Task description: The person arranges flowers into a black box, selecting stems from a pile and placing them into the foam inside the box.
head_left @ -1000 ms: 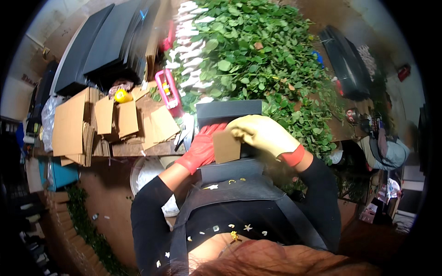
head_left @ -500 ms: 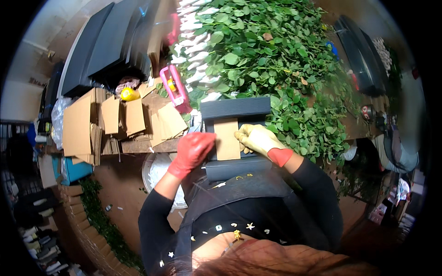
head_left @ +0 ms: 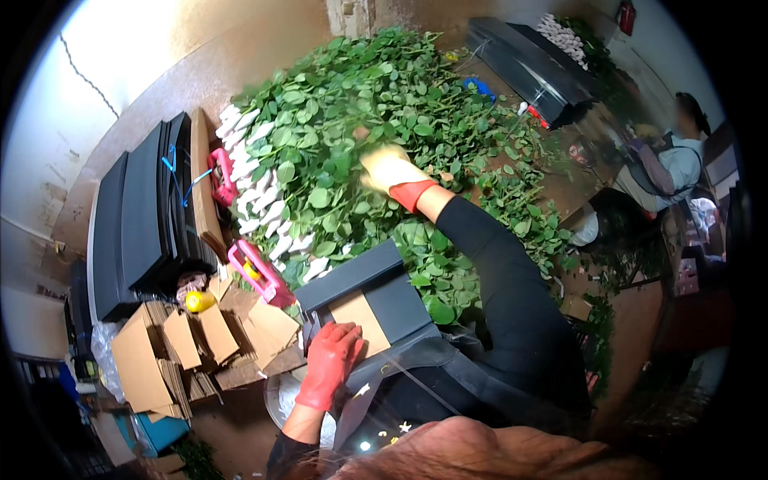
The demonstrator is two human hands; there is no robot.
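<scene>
A dark grey corrugated sheet (head_left: 400, 310) with raised folded sides lies tilted at the table's front edge, close to my body. A brown cardboard piece (head_left: 364, 322) rests inside it at the left. My left hand (head_left: 332, 362), in a red glove, lies over the cardboard's left part with its fingers stretched out; its thumb is hidden. Farther off, my right hand (head_left: 390, 170), in a pale yellow glove with a red cuff, reaches over a heap of leafy green stems (head_left: 336, 104). Motion blurs its fingers, and whether they grip a stem cannot be seen.
White-covered stem ends (head_left: 268, 210) line the heap's left side. Left stand a pink tape dispenser (head_left: 260, 274), cardboard pieces (head_left: 144, 360), a yellow roll (head_left: 199, 301) and stacked dark sheets (head_left: 144, 216). A dark folded box (head_left: 532, 72) lies far right; another person (head_left: 664, 164) is beyond.
My right hand has left the cardboard and moved forward over the leafy stems. My left hand has come down onto the cardboard. The view has turned, and the sheet now appears slanted.
</scene>
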